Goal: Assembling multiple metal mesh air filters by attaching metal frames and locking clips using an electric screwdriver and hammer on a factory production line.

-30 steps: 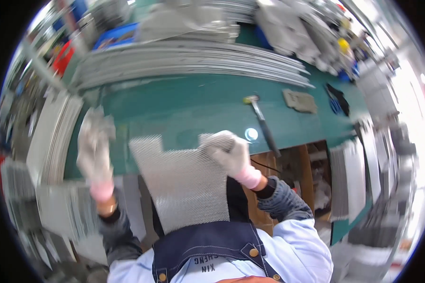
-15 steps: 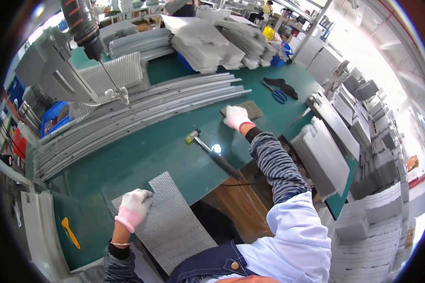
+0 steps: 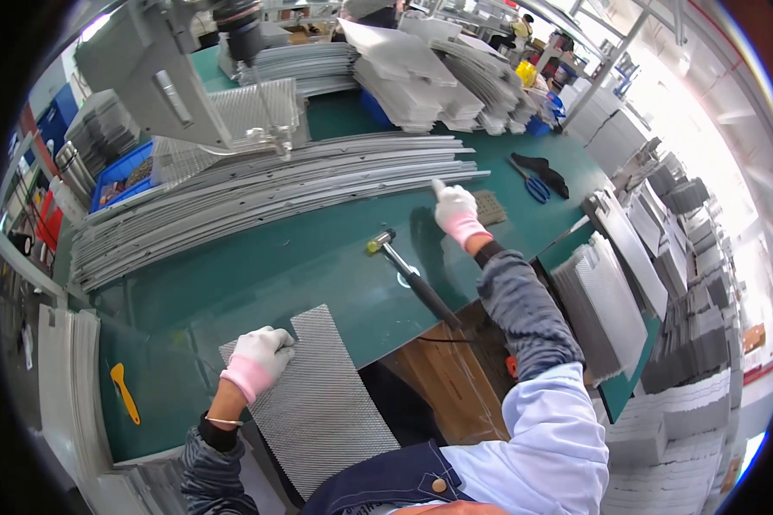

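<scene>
My left hand (image 3: 262, 356), in a white glove with a pink cuff, is closed on the upper left edge of a grey textured metal sheet (image 3: 326, 412). The sheet has a notch at its top and slopes down toward my lap. My right hand (image 3: 459, 213), gloved alike, is raised over the green table, left of a small brown pad (image 3: 489, 208). Its fingers are drawn together, with a pale tip jutting up and left. Whether that tip is a finger or a small piece I cannot make out. A mallet (image 3: 416, 279) with a black grip lies below that hand.
Long metal strips (image 3: 275, 193) lie across the table under a hanging power driver (image 3: 240, 34) and its grey bracket (image 3: 159, 77). Blue scissors (image 3: 537, 189) lie at the right, beside stacked panels (image 3: 605, 309). A yellow scraper (image 3: 124, 395) rests at the left.
My right hand has lifted off the left end of the brown pad. My left hand keeps its grip on the sheet. The whole view has shifted, so the table things appear farther right.
</scene>
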Tool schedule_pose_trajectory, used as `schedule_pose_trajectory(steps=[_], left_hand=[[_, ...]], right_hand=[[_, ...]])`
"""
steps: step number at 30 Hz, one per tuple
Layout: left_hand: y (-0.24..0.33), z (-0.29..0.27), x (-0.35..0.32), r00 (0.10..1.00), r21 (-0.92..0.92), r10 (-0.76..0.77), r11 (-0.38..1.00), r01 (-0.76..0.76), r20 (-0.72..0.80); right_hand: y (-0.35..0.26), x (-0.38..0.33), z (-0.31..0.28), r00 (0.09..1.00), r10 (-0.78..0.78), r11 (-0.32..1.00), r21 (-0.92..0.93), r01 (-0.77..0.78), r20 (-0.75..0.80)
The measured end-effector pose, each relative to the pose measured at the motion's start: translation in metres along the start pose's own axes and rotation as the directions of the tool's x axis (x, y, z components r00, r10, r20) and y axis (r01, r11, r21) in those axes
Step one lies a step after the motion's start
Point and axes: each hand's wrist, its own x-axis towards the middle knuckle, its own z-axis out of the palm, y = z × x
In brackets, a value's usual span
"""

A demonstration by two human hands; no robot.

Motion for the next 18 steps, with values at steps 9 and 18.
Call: schedule_pose_trajectory(steps=[9,18], left_hand=[[0.002,0.019,-0.017,0.976,-0.074,0.043,0.995,-0.06,-0.215],[0.007,0.029,-0.031,0.92,-0.065,0.062,0.993,-0.094,-0.387]], right_hand=[[0.024,-0.101,0.018,0.951,-0.054,0.209,0.935,-0.287,0.304],[-0.04,-0.08,-0.032,0.915,-0.249,0.672,0.623,0.4,-0.318]])
